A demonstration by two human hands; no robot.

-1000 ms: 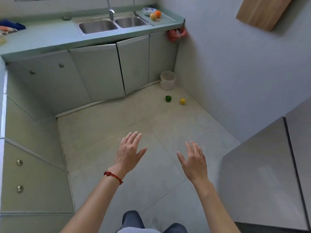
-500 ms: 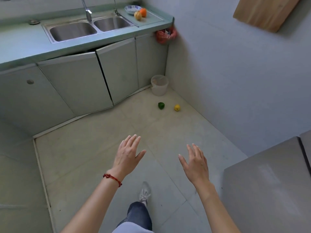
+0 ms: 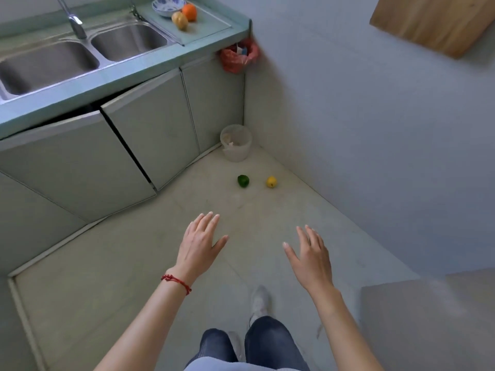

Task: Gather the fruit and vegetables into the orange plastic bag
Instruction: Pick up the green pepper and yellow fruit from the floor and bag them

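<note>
The orange plastic bag hangs at the counter's right end, an orange fruit and a tan one sit on the counter's far right corner, a green pepper and yellow fruit lie on the floor near its far corner, and the left hand and right hand hover spread wide, holding nothing.

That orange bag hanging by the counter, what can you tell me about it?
The orange plastic bag looks thin, crinkled and slightly see-through. It hangs in the corner just under the end of the green countertop, against the wall and beside the last cabinet door. What it hangs from cannot be seen. Its mouth gapes upward, and something pale, white and bluish, shows inside near the top. It sags loosely, well above the floor, and neither hand touches it.
</note>
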